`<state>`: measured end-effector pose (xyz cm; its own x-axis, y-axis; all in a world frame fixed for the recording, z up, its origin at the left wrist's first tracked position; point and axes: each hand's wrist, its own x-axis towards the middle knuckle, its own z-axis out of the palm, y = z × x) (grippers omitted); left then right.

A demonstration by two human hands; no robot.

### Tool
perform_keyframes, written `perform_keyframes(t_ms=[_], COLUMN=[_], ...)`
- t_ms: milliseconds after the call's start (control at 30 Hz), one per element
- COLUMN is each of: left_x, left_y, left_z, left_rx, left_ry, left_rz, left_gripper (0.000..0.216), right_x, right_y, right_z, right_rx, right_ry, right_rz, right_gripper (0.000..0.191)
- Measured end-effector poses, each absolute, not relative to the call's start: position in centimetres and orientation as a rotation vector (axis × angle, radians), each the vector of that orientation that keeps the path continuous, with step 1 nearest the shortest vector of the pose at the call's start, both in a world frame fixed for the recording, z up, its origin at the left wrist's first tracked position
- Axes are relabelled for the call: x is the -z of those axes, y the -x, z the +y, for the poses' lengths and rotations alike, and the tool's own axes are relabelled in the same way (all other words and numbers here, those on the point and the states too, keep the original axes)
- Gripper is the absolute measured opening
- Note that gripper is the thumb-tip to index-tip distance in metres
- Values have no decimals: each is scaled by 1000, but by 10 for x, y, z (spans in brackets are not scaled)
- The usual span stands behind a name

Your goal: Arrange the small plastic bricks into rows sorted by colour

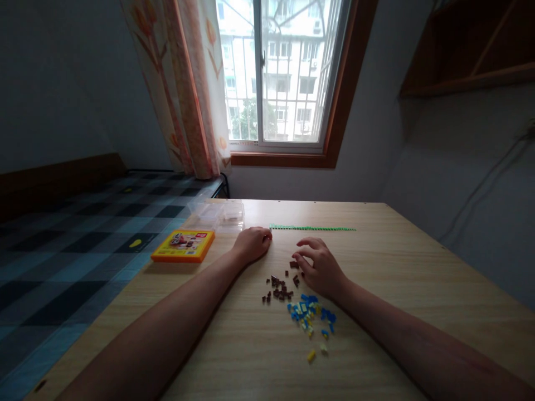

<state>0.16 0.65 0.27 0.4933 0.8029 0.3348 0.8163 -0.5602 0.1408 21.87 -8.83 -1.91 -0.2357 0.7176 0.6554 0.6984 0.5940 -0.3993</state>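
My left hand [252, 244] rests on the table with its fingers curled closed, beside the left end of a long row of small green pieces [313, 228]. Whatever it may hold is hidden. My right hand [320, 266] is over the table with its fingers apart and bent, its fingertips close to a brown brick [294, 264]; I cannot tell whether they touch it. Just left of and below that hand lies a loose group of small brown bricks [281, 292]. Nearer to me is a pile of blue and yellow bricks [308, 309], with a single yellow brick [311, 356] in front.
An orange-yellow box [183, 246] with a printed picture lies at the table's left edge. Behind it stands a clear plastic container [225, 214]. The wooden table [234, 351] borders a bed with a checked cover [83, 262] on the left and a window wall behind.
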Motion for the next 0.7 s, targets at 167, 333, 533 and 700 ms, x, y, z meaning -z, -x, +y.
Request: perform_keyframes(t_ms=[167,333,533,700], left_x=[-2,-2,-3,-2], left_y=[-1,-2,-2,0], left_z=[8,7,8,9], left_rx=[571,558,558,560], left_ry=[2679,2678,2673,2679], left_rz=[-1456,-1465,-1474,-1449], left_gripper=[23,24,23,24], right_x=[18,18,15,16], right_y=[-219,-216,-214,-216], right_z=[-86,-86,-87,-85], right_rx=[-70,-118,-134,-188], right_ry=[1155,1191,1272,1263], right_rz=[-1904,-1944,-1968,-1934], right_gripper=[20,21,21,18])
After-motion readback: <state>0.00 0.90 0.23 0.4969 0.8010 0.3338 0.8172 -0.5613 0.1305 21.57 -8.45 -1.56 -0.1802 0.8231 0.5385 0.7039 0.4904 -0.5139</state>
